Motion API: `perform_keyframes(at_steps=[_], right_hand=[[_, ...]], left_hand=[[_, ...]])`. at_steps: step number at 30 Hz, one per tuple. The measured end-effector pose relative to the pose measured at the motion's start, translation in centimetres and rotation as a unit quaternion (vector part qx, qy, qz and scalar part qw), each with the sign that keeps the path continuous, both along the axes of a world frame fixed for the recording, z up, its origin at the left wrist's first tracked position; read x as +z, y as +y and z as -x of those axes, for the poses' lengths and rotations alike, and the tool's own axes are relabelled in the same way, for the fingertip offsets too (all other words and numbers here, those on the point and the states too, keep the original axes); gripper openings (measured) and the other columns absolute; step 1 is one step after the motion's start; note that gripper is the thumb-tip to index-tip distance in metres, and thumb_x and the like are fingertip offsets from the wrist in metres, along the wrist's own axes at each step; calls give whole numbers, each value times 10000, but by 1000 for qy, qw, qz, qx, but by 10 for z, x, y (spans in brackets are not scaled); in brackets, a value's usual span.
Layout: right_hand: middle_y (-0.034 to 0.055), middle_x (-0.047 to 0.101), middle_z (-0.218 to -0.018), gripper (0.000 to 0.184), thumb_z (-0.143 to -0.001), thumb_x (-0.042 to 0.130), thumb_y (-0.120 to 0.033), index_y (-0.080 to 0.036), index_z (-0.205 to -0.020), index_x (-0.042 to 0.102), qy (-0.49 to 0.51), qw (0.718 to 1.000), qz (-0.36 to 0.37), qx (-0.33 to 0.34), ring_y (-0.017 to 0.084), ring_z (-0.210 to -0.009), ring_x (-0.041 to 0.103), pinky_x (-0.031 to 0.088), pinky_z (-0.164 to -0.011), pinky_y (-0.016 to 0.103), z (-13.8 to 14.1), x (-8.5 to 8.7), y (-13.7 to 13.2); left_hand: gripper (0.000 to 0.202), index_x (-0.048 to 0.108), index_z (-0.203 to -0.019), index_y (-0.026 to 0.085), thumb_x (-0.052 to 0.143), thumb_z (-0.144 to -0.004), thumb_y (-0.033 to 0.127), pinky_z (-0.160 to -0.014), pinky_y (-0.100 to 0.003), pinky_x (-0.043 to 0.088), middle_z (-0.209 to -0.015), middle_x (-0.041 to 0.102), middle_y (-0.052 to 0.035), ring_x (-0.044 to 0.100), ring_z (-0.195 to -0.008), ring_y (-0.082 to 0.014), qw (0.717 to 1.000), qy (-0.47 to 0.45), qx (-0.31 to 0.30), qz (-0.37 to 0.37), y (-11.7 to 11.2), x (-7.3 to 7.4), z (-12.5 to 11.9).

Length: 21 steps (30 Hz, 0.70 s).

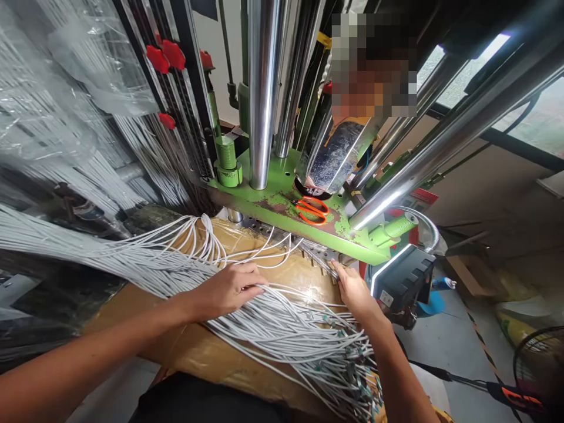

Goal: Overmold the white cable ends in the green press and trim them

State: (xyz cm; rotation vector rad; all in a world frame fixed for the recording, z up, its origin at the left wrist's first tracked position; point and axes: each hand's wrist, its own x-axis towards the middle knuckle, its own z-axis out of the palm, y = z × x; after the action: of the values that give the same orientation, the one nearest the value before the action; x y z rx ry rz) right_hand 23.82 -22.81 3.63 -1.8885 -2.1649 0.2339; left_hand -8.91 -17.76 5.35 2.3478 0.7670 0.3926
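The left hand [224, 289] lies flat with fingers spread across a bundle of thin white cables [282, 335] on a brown taped carton [282, 282], while the right hand [355, 292], fingers narrowed, touches a perforated steel strip [308, 249] ahead, its hold unclear, and orange-handled scissors [312, 210] rest beyond on a green steel plate [264, 205].

Fig.: The white wire bundle [282, 335] runs off the lower edge; its small end fittings [348, 352] are too small to identify. A pixelated patch [373, 64] masks the upper view.
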Motion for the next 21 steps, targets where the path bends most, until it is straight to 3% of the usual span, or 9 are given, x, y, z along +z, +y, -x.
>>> perform_keyframes(at_steps=[3,5,7,9,12,16,18,21], right_hand=[[110,659,-1118,363,-934,423,-261,-148,-1251,559,107,993,28,35,201,-1015,608,494,-909,333,31,15,3],[71,643,-1165,429,-927,492,-323,-189,-1334,469,241,963,87,82,160,-993,616,502,-878,281,63,27,-6],[32,675,-1073,543,-875,589,-309,-225,-1378,403,283,938,157,123,145,-888,639,513,-796,255,91,38,-21],[20,704,-979,500,-880,565,-251,-233,-1357,417,203,954,180,126,158,-794,656,500,-706,258,105,47,-35],[65,717,-979,346,-910,452,-188,-212,-1251,512,6,989,139,53,214,-779,685,457,-624,287,98,54,-52],[66,721,-901,232,-884,462,-169,-221,-1060,604,-193,969,125,-86,240,-701,694,404,-535,289,70,52,-61],[63,719,-895,219,-893,453,-186,-227,-1039,611,-225,958,134,-115,246,-699,695,411,-536,295,60,49,-63],[93,708,-995,263,-883,497,-245,-212,-1124,599,-193,967,124,-115,272,-816,688,475,-637,345,49,43,-66]], left_hand=[[241,668,-909,167,469,-920,303,-780,-233,407,-895,639,-27,570,-837,-154,990,-15,24,139,6,14,0],[266,660,-904,168,481,-910,365,-743,-228,409,-866,627,-15,560,-803,-151,980,-19,32,196,9,21,4],[321,653,-946,171,478,-905,437,-695,-224,407,-821,608,-4,546,-751,-144,970,-21,50,238,10,25,8],[364,652,-972,166,470,-902,473,-679,-224,402,-798,605,-4,542,-732,-144,965,-21,70,253,11,26,10],[363,662,-862,145,467,-900,449,-680,-230,389,-764,617,-14,541,-718,-148,970,-11,75,233,10,22,4],[347,616,-804,140,455,-887,436,-589,-233,348,-683,606,-6,502,-607,-136,964,9,80,255,13,9,-11],[341,586,-773,145,451,-878,440,-554,-231,318,-646,561,8,460,-575,-129,964,26,73,255,17,2,-15],[327,543,-716,152,441,-877,417,-610,-235,340,-700,522,1,466,-657,-141,978,20,49,204,23,-2,-17]])
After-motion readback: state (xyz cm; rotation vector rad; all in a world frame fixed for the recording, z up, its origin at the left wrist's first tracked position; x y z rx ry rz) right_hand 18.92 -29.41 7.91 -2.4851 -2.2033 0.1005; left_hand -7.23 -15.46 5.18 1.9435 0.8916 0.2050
